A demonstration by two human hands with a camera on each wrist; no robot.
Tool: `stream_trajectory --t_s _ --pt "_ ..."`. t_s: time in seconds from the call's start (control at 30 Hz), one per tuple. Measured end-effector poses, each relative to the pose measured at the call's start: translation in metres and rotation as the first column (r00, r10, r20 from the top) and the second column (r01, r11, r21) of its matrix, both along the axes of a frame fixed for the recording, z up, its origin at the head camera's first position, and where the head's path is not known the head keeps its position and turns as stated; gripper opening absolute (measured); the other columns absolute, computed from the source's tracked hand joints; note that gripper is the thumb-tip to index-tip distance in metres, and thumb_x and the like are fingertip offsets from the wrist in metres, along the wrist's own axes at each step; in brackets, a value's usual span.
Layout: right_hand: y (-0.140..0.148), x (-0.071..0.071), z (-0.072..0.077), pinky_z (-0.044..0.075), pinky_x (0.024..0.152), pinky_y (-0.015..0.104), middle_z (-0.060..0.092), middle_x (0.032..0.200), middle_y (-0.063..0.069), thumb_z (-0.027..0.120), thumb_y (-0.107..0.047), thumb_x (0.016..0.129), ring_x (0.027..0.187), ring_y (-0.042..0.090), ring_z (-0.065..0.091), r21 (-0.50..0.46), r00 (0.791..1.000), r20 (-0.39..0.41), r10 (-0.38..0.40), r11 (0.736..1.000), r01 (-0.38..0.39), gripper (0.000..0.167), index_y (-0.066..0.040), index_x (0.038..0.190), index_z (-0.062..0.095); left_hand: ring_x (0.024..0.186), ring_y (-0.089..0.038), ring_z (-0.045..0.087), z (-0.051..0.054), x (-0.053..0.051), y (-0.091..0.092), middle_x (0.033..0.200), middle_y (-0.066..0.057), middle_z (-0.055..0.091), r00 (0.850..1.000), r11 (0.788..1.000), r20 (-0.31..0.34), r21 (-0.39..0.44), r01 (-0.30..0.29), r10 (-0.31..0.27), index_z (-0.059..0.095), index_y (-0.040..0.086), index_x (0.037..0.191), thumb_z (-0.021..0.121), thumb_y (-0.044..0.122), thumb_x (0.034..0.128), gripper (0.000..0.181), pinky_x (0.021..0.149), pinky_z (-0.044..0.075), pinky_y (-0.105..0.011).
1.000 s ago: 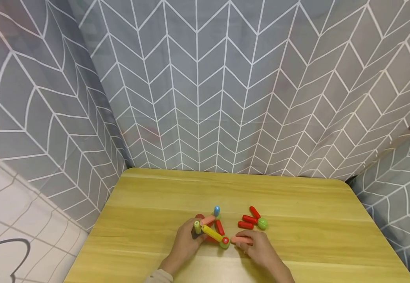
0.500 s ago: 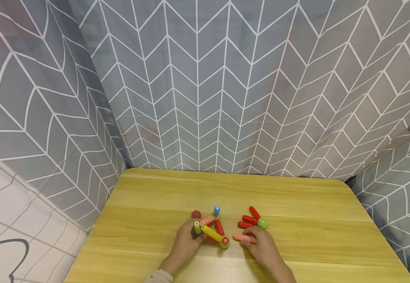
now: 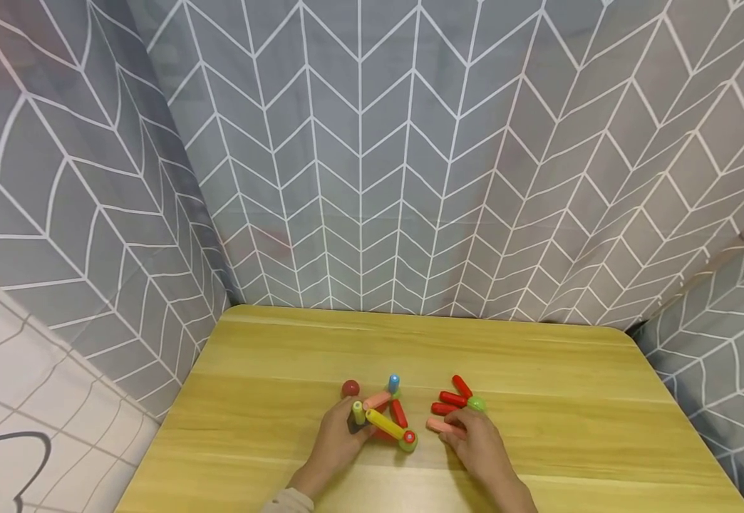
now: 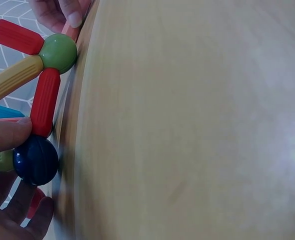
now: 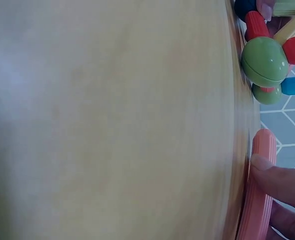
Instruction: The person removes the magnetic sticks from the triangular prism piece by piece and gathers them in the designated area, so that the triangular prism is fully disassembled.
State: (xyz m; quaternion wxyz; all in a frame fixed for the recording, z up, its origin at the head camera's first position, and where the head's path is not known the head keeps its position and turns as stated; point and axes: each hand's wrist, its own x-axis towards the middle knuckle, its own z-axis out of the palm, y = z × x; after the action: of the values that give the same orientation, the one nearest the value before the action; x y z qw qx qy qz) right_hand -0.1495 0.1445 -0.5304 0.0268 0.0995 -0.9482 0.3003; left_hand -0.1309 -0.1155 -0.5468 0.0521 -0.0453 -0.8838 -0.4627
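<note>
My left hand grips the dark blue ball at one corner of a built frame of magnetic rods and balls. From that corner a red rod runs to a green ball, which also bears a yellow rod and another red rod. A blue rod and a pink rod sit on the frame's far side. To the right, my right hand pinches a loose pink magnetic rod between thumb and fingers, apart from the frame.
Several red rods lie beside a green ball just beyond my right hand. A loose red ball lies beyond my left hand. The wooden table ends at a grey patterned curtain.
The red ball has rolled left, out from behind my left hand. My right hand has moved slightly right and away from the frame with the pink rod. My left hand stays put.
</note>
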Motion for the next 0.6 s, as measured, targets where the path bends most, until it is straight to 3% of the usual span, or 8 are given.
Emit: stream_trajectory --t_s 0.37,0.6 --pt "0.000 -0.003 -0.002 0.054 0.082 0.035 0.073 0.092 -0.005 0.087 -0.012 0.076 0.092 0.015 0.064 0.017 0.997 -0.075 0.004 1.000 -0.003 0.017 -0.016 0.088 0.074 0.108 -0.022 0.067 -0.002 0.001 0.000 0.109 0.006 0.070 1.000 1.000 -0.004 -0.007 -0.004 0.004 0.069 0.018 0.113 0.082 0.018 0.0824 0.033 0.095 0.054 -0.040" --pt "-0.010 -0.004 0.007 0.057 0.083 0.037 0.077 0.096 -0.001 0.087 -0.016 0.076 0.094 0.018 0.067 -0.095 0.981 -0.191 -0.015 0.995 -0.003 0.016 -0.013 0.088 0.078 0.108 -0.023 0.066 -0.002 0.002 0.001 0.112 0.003 0.070 1.000 1.000 0.004 0.001 -0.006 0.006 0.069 0.017 0.114 0.081 0.018 0.0831 0.034 0.094 0.054 -0.041"
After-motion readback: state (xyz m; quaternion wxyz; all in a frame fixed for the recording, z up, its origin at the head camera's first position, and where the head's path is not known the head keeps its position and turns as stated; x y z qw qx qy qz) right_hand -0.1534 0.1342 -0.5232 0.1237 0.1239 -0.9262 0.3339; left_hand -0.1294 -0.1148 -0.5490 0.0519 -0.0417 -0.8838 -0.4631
